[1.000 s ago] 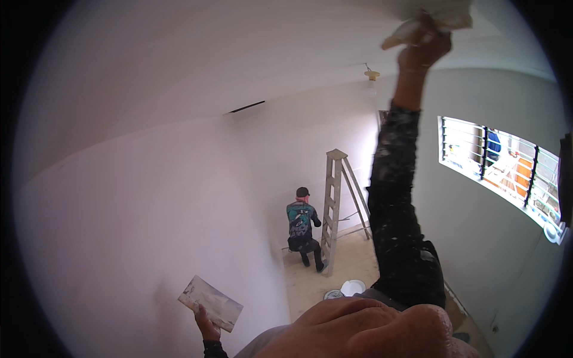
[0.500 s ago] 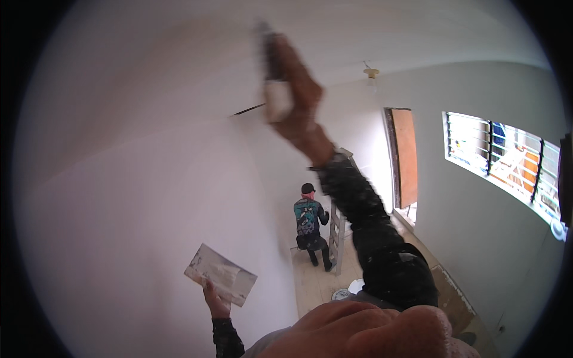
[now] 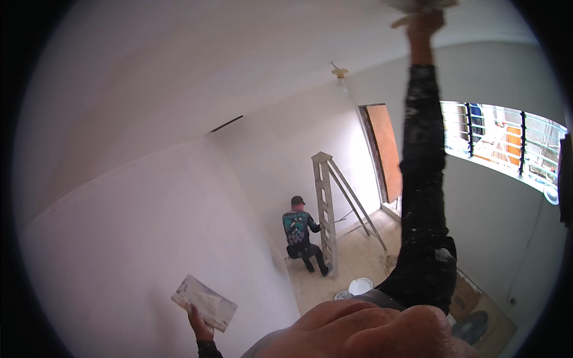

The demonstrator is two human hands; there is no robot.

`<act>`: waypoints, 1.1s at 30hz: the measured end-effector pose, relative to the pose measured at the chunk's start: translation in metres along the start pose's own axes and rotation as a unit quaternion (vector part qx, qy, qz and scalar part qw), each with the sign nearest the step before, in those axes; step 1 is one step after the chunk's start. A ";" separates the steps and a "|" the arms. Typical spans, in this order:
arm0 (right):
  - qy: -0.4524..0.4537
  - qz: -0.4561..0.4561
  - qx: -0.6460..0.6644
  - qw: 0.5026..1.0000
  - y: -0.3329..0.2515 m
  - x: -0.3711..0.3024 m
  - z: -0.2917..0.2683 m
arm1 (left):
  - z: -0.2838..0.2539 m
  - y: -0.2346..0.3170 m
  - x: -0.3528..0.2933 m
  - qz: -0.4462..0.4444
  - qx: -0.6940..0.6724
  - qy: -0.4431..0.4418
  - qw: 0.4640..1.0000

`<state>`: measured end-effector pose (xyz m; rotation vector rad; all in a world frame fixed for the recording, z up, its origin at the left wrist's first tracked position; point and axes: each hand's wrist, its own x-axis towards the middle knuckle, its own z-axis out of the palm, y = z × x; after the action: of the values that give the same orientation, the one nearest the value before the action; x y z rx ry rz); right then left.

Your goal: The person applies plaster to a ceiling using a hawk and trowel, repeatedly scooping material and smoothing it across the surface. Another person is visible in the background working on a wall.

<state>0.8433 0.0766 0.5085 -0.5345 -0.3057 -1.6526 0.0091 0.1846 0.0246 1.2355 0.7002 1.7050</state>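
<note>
My left hand (image 3: 200, 325) grips a plastering trowel (image 3: 206, 303), a flat, rectangular plate smeared with pale filler, beside the white wall on the left. High at the upper edge, my right hand (image 3: 425, 24) is closed around a flat-bladed trowel (image 3: 421, 5) up by the ceiling. Its blade is blurred and partly cut off by the picture's edge. The dark right sleeve (image 3: 422, 173) is spotted with white and reaches almost straight up.
A co-worker (image 3: 298, 230) crouches by a stepladder (image 3: 325, 209) below. White buckets (image 3: 360, 286) stand on the tiled floor. A light fitting (image 3: 339, 73) hangs from the ceiling; an orange-brown door (image 3: 384, 152) and louvred window (image 3: 501, 137) are to the right.
My right hand has swept right and upward across the ceiling with its trowel. My left hand sits slightly lower and further left in view. The camera has shifted, showing more of the stepladder.
</note>
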 end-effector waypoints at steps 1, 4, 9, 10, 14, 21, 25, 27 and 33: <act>0.038 0.081 0.072 0.993 -0.061 -0.016 0.015 | 0.011 -0.003 0.019 -0.008 -0.010 -0.025 1.000; 0.005 0.154 0.220 0.963 -0.194 -0.083 0.011 | 0.036 -0.004 0.056 -0.004 -0.028 -0.064 0.998; -0.091 0.166 0.268 0.945 -0.141 -0.109 -0.045 | 0.050 -0.018 0.063 -0.031 -0.063 -0.069 0.995; -0.079 0.147 0.229 0.959 -0.101 -0.106 -0.045 | 0.047 -0.025 0.054 -0.052 -0.087 -0.063 0.993; -0.077 -0.076 -0.020 0.994 0.089 0.003 -0.037 | 0.025 -0.040 0.030 -0.112 -0.121 -0.051 0.985; 0.021 0.156 0.202 0.967 -0.115 -0.002 -0.004 | 0.032 -0.056 0.012 -0.137 -0.144 -0.058 0.978; 0.032 0.073 0.212 0.974 -0.294 -0.058 -0.008 | 0.048 -0.051 0.060 -0.150 -0.182 -0.075 0.969; -0.036 0.056 0.258 0.964 -0.305 -0.077 -0.037 | 0.078 -0.039 0.068 -0.132 -0.174 -0.088 0.972; -0.025 0.068 0.214 0.974 -0.137 -0.089 -0.046 | 0.005 -0.065 0.063 -0.146 -0.195 -0.054 0.968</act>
<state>0.7087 0.1518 0.4385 -0.2640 -0.6311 -1.3880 0.0287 0.2696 -0.0004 0.8911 0.4285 1.4332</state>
